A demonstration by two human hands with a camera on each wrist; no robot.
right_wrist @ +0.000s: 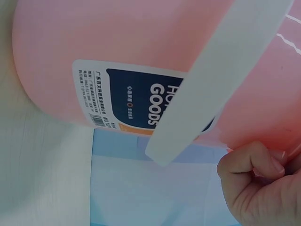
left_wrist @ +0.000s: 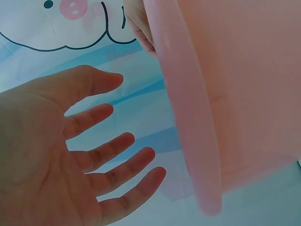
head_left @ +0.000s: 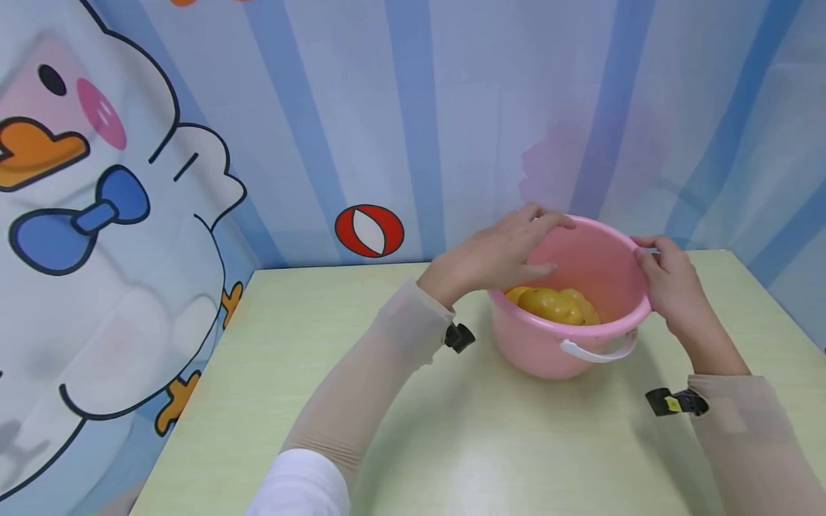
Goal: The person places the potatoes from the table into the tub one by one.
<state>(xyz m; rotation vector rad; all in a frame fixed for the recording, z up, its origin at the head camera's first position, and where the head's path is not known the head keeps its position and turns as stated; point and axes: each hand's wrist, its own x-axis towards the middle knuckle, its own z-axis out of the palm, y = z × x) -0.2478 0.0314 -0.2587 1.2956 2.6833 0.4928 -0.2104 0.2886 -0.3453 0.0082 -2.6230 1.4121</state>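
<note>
A pink bucket (head_left: 542, 351) stands on the table's right half, its white handle (head_left: 600, 352) hanging down at the front. Inside lie several yellow, potato-like things (head_left: 551, 306); the bucket wall hides part of them. My right hand (head_left: 674, 283) grips the bucket's right rim, with curled fingers (right_wrist: 249, 165) in the right wrist view. At the left rim my left hand (head_left: 500, 251) hovers with its fingers spread and holding nothing. The left wrist view shows this left hand (left_wrist: 80, 146) apart from the bucket rim (left_wrist: 193, 117).
The pale table (head_left: 271, 373) reaches back to a blue striped backdrop (head_left: 464, 129). A cartoon duck (head_left: 142, 330) is printed on the left side of it. A label (right_wrist: 127, 96) is stuck on the bucket's side.
</note>
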